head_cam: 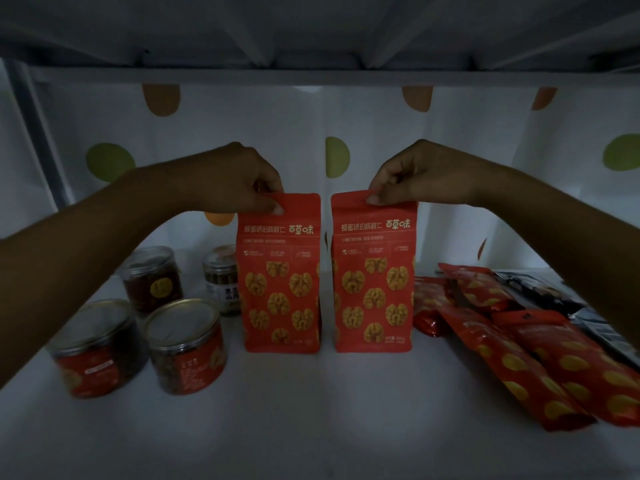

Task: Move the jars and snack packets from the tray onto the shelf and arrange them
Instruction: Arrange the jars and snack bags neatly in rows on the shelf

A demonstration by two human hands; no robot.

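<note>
Walnut packets stand upright side by side in the middle of the white shelf [311, 410], and I take the left walnut packet [281, 275] as my marker for everything else. My left hand [239, 178] pinches its top seal between thumb and fingertips, near the seal's right half. Just to the right of it, with a narrow gap between the two, stands the right walnut packet [374, 275], and my right hand [415, 174] pinches its top seal near the middle in the same way. Both packets rest with their bases on the shelf, fronts facing me.

Left of the marker packet sit four jars. The back jar [221, 277] stands just beside the packet's left edge, partly hidden behind it. Further left and back is the dark jar [152, 278] with a clear lid. Nearer to me, the front jar [185, 344] with a red label stands near the packet's lower left corner, and the outer jar [97, 344] is left of that one.

Well to the right of the marker packet, beyond the second one, a heap of flat red packets [519, 344] lies on the shelf, overlapping. Behind everything hangs a white curtain [381, 133] with green and orange dots.
</note>
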